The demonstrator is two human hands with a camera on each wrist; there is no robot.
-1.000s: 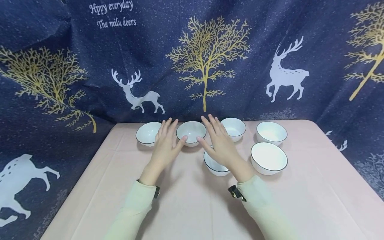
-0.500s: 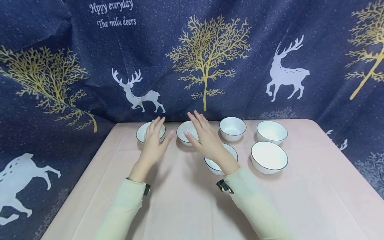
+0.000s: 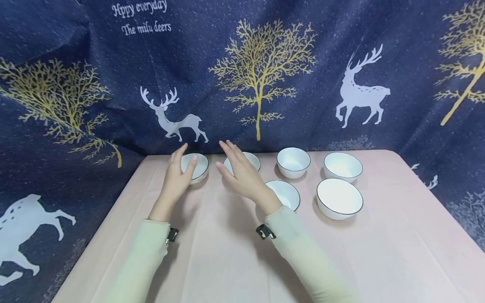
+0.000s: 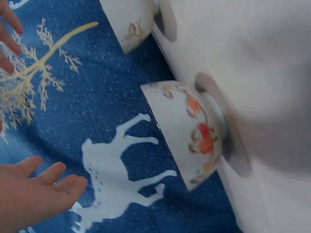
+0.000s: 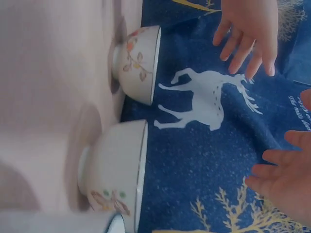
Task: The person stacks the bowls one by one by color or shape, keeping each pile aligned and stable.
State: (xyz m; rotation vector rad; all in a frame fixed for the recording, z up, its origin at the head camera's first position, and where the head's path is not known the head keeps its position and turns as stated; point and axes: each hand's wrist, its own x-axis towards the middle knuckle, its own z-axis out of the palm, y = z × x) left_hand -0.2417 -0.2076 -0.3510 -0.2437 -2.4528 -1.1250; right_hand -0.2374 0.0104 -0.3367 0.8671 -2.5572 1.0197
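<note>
My left hand (image 3: pixel 175 179) reaches over the back left bowl (image 3: pixel 199 166), fingers and thumb spread with nothing between them. This bowl is white with a dark rim; orange and red flowers show on its side (image 4: pixel 194 131) in the left wrist view, where a gap lies between hand and bowl. My right hand (image 3: pixel 244 179) is held out flat-fingered and covers part of the second bowl (image 3: pixel 253 160) in the head view. From the right wrist, that second bowl (image 5: pixel 114 160) stands apart from my right hand (image 5: pixel 286 177). Both bowls sit upright on the table.
Under my right forearm is a front middle bowl (image 3: pixel 286 194), partly hidden. Farther right stand a ribbed bowl (image 3: pixel 293 162), a back right bowl (image 3: pixel 342 165) and a larger-looking front bowl (image 3: pixel 339 198). A dark blue curtain (image 3: pixel 303 84) hangs behind the pink-covered table (image 3: pixel 227 261).
Both hands have moved left, from around the second bowl toward the back left bowl. The bowls have kept their places, and the ribbed bowl has come into full view.
</note>
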